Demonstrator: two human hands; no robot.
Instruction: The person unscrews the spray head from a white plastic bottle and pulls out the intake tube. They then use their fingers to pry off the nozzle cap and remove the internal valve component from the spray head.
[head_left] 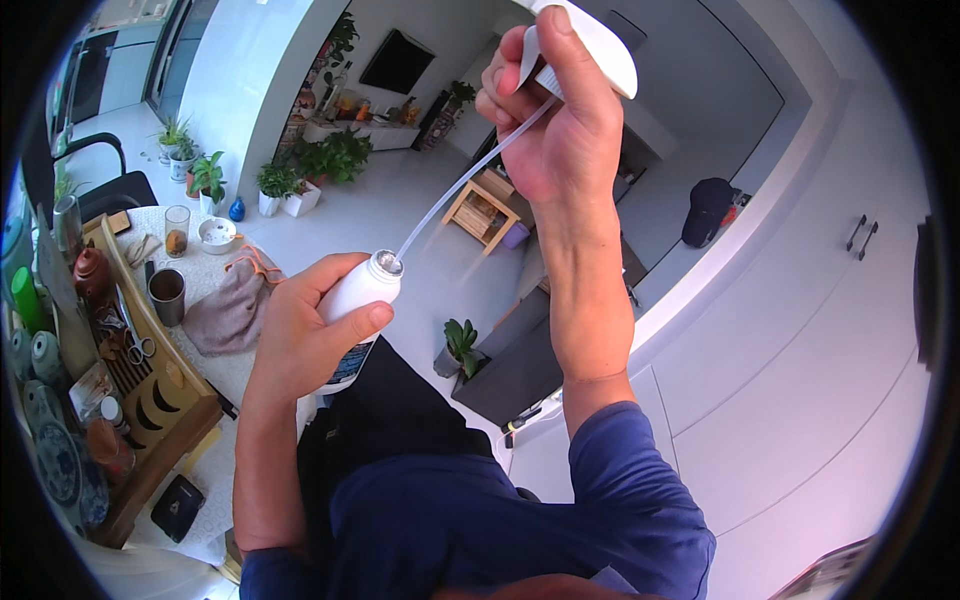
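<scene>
"Quick, your bottle — how does it look?"

"You've got a white bottle (360, 288) with rounded shoulders, mouth open and tilted up, dark print low down. Your left hand (298, 322) wraps it above your lap, thumb across the front. Your right hand (568, 130) is raised high, closed around a white spray head (603, 52), fingers at its trigger. A clear tube (470, 180) slants from it down to the bottle's mouth; can't tell if the tip is inside."

"Stuff around you? Anything in the way?"

"Your left hand covers part of the bottle. To your left, a wooden tray (196, 387) carries scissors (138, 347) and a brown teapot (92, 270). Next to it, a metal cup (167, 297) and a gray cloth pouch (228, 315)."

"Surface, room?"

"Your table (203, 275) has a pale patterned cover. Light gray floor (360, 215) beyond — potted plants (338, 155), a small wooden stand (485, 213). White cabinet doors (780, 340) on your right."
</scene>
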